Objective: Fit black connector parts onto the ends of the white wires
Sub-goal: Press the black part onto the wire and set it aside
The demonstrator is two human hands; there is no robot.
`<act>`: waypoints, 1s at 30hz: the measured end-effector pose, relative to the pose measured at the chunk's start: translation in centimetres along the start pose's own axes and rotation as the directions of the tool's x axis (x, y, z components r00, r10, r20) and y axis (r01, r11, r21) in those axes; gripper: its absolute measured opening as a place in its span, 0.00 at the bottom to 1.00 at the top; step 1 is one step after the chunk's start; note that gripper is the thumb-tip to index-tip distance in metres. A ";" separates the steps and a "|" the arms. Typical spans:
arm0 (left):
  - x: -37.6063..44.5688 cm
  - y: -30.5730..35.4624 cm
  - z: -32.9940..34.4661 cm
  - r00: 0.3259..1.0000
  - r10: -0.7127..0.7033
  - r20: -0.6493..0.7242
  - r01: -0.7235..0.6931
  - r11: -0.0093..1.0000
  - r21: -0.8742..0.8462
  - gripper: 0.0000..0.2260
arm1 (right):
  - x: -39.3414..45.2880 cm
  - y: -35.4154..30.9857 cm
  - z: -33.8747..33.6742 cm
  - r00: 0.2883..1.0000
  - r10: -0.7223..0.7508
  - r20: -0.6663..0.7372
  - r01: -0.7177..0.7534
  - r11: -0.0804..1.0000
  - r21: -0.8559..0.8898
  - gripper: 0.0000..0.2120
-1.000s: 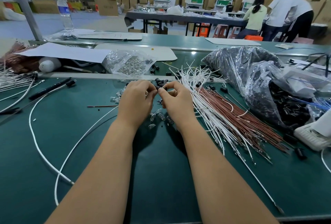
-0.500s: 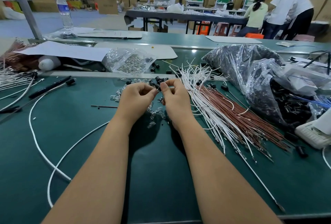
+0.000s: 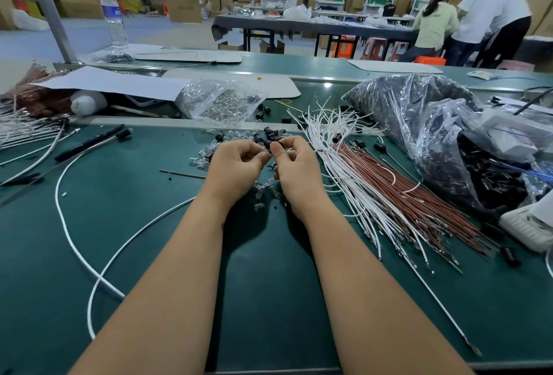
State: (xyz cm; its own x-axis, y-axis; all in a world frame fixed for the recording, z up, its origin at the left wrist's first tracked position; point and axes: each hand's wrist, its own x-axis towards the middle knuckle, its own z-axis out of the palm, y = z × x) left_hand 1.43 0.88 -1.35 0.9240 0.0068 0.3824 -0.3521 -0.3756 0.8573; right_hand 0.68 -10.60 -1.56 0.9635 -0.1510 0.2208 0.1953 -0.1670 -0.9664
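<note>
My left hand [image 3: 236,168] and my right hand [image 3: 296,171] meet fingertip to fingertip over the green table. Between them they pinch a small black connector part [image 3: 268,144]. A long white wire [image 3: 77,249] loops across the table at the left and runs under my left hand; its end is hidden by my fingers. Several loose black connector parts [image 3: 270,132] and small clear parts [image 3: 203,159] lie just beyond and under my hands. A bundle of white wires [image 3: 344,171] fans out to the right of my right hand.
Brown wires [image 3: 419,204] lie beside the white bundle. A large plastic bag of black parts [image 3: 434,123] fills the right side. A clear bag of small parts [image 3: 221,102] sits behind. White wires and a black tool [image 3: 86,144] lie at the left. People work at a far table.
Both hands stay together at the connector with only small finger shifts. The loop of the long white wire at the left has slid a little on the table.
</note>
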 end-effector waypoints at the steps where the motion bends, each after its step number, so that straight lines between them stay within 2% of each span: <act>1: 0.0 0.0 0.1 1.000 0.003 -0.004 -0.003 1.000 0.001 0.04 | 0.0 0.0 0.0 1.000 0.000 0.000 0.000 1.000 -0.001 0.06; 10: 0.2 -0.1 0.6 0.999 -0.009 -0.032 0.009 1.000 -0.002 0.08 | 0.2 0.2 0.0 1.000 -0.003 0.010 0.004 1.000 -0.010 0.05; 20: 0.0 0.3 0.6 0.999 -0.005 -0.053 0.002 0.998 -0.059 0.04 | 0.1 0.2 -0.2 1.000 0.008 -0.008 -0.007 0.998 0.058 0.04; 24: -0.1 0.1 0.4 0.998 -0.023 -0.051 0.020 0.998 -0.062 0.03 | 0.2 0.3 -0.1 0.999 0.016 -0.036 -0.014 0.999 0.040 0.05; 30: -0.2 0.3 0.6 0.998 -0.039 -0.049 0.034 0.995 -0.090 0.04 | 0.3 0.2 -0.2 1.000 0.020 0.000 -0.020 1.000 0.009 0.05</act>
State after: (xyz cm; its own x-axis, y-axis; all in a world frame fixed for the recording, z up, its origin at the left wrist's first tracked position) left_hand 1.20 0.23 -1.33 0.9284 0.0672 0.3654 -0.3322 -0.2899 0.8975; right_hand 0.94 -10.87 -1.70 0.9672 -0.1548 0.2016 0.1777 -0.1550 -0.9718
